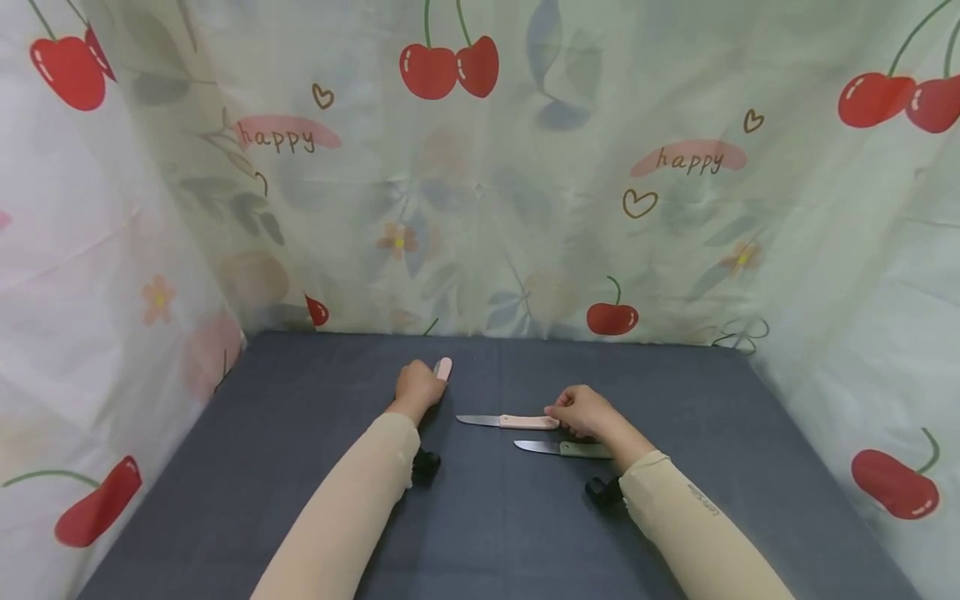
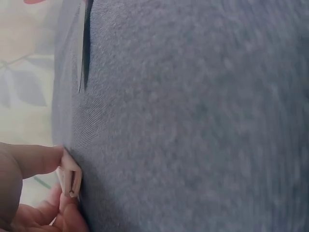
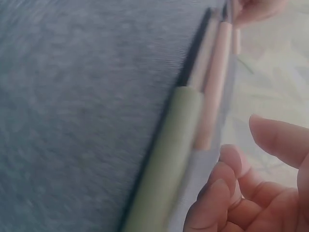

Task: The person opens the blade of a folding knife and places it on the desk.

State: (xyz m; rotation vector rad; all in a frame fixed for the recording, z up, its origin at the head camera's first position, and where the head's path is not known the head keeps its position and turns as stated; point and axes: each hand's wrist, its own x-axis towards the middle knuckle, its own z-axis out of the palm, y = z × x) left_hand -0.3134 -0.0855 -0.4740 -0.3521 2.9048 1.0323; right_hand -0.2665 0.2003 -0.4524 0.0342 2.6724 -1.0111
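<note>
Near the back of the table, my left hand (image 1: 418, 387) pinches a pink-handled folding knife (image 1: 445, 367). The left wrist view shows thumb and fingers on either side of its handle (image 2: 72, 179). A second pink-handled knife (image 1: 529, 422) lies unfolded in the middle, blade pointing left. Over its handle end hovers my right hand (image 1: 588, 410), fingers loosely bent. In the right wrist view its thumb (image 3: 280, 142) stands apart from the fingers, with nothing between them. Closer to me lies an unfolded green-handled knife (image 1: 581, 450), its handle end hidden behind the right wrist.
Dark grey cloth covers the table (image 1: 480, 533). A pale curtain (image 1: 480, 200) printed with cherries and flowers hangs along the back and both sides. Each wrist carries a small black device, one at the left wrist (image 1: 426, 465), one at the right wrist (image 1: 602, 492).
</note>
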